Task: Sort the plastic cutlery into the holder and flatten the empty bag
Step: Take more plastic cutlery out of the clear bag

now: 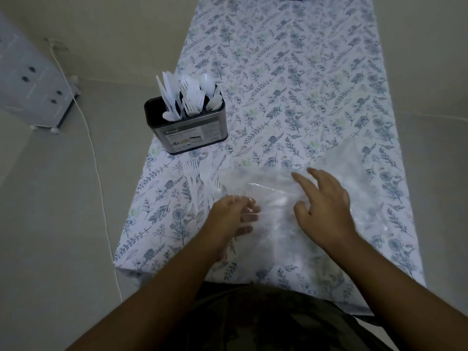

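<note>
I press my spread right hand [321,201] on the clear bag [276,224]; my left hand [233,216] pinches its edge beside loose forks [200,183], the holder [186,125] beyond.

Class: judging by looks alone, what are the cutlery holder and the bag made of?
Dark oblong cutlery holder: probably brushed metal, given its dull grey sheen; coated plastic is possible. Clear crinkled bag: thin glossy plastic film, see-through with shiny creases.

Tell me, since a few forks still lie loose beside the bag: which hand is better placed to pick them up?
Probably the left hand: it sits right beside the loose forks, while the right hand is spread over the plastic bag, farther away.
</note>
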The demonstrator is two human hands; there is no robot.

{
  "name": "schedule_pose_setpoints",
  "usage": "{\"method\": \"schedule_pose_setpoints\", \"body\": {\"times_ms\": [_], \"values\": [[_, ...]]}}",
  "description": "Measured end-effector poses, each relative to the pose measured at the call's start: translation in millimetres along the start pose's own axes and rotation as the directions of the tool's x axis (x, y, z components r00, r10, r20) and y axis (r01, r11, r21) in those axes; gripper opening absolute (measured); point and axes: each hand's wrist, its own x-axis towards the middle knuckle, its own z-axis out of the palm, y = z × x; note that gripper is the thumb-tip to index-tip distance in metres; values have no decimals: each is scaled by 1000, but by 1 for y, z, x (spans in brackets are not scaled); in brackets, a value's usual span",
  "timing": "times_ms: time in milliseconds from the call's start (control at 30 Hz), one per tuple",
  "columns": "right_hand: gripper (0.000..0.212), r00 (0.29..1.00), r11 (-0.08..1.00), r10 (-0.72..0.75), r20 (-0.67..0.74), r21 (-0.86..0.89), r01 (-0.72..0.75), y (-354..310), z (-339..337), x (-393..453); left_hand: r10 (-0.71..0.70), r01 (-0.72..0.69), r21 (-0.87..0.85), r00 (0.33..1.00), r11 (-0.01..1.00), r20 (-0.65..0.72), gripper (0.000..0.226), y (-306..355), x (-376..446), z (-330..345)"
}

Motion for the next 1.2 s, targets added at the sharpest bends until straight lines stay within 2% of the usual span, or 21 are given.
{"method": "schedule_pose_setpoints", "body": {"times_ms": [67, 133, 167, 200, 233, 267, 300, 333, 367, 400, 467, 567, 700, 767, 933, 1200], "values": [[71, 996, 998, 45, 79, -35, -43, 17, 3, 5, -23, 24, -88, 1000, 996, 13, 21, 2, 0, -8], [72, 995, 998, 51, 90, 16, -52, 31, 7, 7, -14, 15, -125, 1000, 992, 11, 20, 3, -2, -13], [66, 998, 999, 30, 54, 40, -32, 37, 9, 7, 24, -25, -75, 999, 997, -24, 17, 2, -2, -14], [58, 1000, 999, 2, 1, 46, -2, 42, 11, 8, 102, -99, 40, 991, 994, -91, 14, -1, -3, -13], [48, 998, 999, -22, -53, 36, 24, 46, 13, 8, 235, -195, 214, 955, 957, -180, 21, -5, -4, -14], [40, 995, 999, -38, -96, 21, 41, 51, 16, 9, 416, -294, 409, 874, 864, -250, 35, -8, -5, -14], [34, 990, 999, -50, -129, 10, 51, 54, 18, 9, 604, -385, 585, 761, 714, -236, 49, -10, -4, -15], [30, 987, 998, -57, -152, 10, 59, 56, 20, 10, 736, -450, 718, 665, 531, -128, 56, -11, -2, -16], [27, 984, 997, -66, -165, 17, 70, 58, 22, 12, 790, -486, 796, 613, 359, 18, 57, -11, 3, -15], [26, 982, 996, -76, -172, 26, 82, 58, 22, 13, 787, -505, 832, 599, 229, 147, 55, -12, 9, -15], [25, 978, 994, -89, -191, 42, 98, 53, 19, 14, 734, -498, 861, 623, 107, 269, 50, -17, 23, -12], [18, 965, 990, -82, -248, 92, 107, 39, 4, 12, 718, -466, 879, 646, 103, 259, 42, -23, 38, -9], [10, 897, 972, -228, -378, -32, 233, 17, -30, 10, 796, -538, 834, 555, 122, 242, 25, -24, 40, -9], [9, 862, 952, -298, -410, -61, 300, 5, -46, 9, 816, -571, 804, 537, 165, 214, 21, -25, 35, -5], [11, 855, 921, -389, -343, -108, 375, -2, -56, 8, 828, -627, 744, 527, 230, 189, 20, -39, 25, 2], [12, 791, 885, -456, -408, -116, 451, -26, -70, -3, 894, -676, 700, 431, 231, 121, 17, -42, 23, 0]]}}
